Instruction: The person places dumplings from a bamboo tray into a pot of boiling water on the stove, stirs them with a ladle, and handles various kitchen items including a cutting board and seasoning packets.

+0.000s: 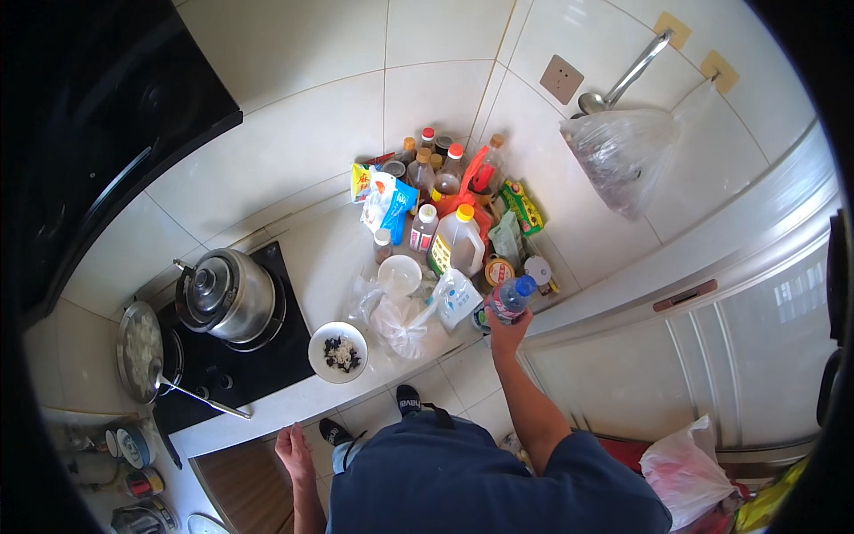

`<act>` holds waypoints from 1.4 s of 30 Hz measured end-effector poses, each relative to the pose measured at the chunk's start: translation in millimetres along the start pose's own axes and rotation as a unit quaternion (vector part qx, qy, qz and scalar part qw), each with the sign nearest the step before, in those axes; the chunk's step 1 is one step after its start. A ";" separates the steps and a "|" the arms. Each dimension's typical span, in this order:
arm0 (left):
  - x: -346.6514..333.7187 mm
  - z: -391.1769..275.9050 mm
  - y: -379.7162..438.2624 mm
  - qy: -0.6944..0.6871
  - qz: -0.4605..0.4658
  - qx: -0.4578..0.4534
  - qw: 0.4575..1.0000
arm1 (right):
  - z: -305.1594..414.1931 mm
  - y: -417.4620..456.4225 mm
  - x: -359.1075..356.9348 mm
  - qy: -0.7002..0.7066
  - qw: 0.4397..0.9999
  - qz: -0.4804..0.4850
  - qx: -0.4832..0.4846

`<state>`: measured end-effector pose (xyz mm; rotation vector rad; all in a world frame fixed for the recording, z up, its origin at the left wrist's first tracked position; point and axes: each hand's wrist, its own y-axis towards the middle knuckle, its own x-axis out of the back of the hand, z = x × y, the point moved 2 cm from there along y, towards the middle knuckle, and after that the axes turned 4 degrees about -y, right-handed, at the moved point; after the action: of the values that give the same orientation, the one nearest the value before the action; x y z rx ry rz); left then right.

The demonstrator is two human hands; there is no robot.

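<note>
My right hand (pixel 508 328) is closed around a clear plastic bottle (pixel 510 299) with a blue cap, at the counter's right end. My left hand (pixel 293 447) hangs low beside the counter's front edge, fingers curled; whether it holds anything does not show. A white bowl (pixel 320 364) with dark pieces and pale shreds in it stands near the counter's front edge, just right of the stove. Behind it lie knotted clear plastic bags (pixel 407 327) and a white bowl (pixel 399 275). A large jug with a yellow cap (pixel 460 243) stands behind the bottle, left of it.
On the black gas stove (pixel 267 374) stand a lidded metal pot (pixel 243 300) and a pan (pixel 139 347) with a long-handled utensil (pixel 207 400). Several seasoning bottles (pixel 421 170) crowd the corner. A ladle (pixel 634 73) and a plastic bag (pixel 627 153) hang on the right wall.
</note>
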<state>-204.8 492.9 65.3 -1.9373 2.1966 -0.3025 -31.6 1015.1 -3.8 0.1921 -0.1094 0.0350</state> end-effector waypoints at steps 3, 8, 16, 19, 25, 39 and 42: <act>-6.4 -3.6 1.3 -0.003 0.031 -0.007 0.999 | 23.5 -3.8 16.9 0.000 1.000 0.009 0.024; -51.1 -66.7 -17.2 0.137 0.120 -0.157 0.971 | 109.5 -42.2 22.5 -0.137 0.927 0.268 0.222; -109.2 -187.7 -8.8 0.360 0.252 -0.573 0.692 | 222.7 -148.4 -55.3 -0.137 0.723 0.614 0.285; -79.6 -196.6 -6.3 0.341 0.218 -0.611 0.680 | 239.5 -168.0 -79.8 -0.118 0.674 0.659 0.313; -32.5 -179.6 -16.6 0.384 0.114 -0.508 0.763 | 250.2 -204.5 -108.2 -0.095 0.633 0.659 0.396; 26.8 -33.7 -14.8 -0.168 0.136 0.454 0.864 | 227.6 -237.4 -133.8 -0.096 0.634 0.596 0.483; 26.1 -10.5 -12.3 -0.122 -0.005 0.259 0.958 | 228.8 -227.1 -125.0 -0.090 0.678 0.577 0.447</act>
<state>-199.3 465.7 78.5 -1.5982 1.7298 -0.5454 -169.6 745.3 162.6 1.1045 -0.3997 1.3843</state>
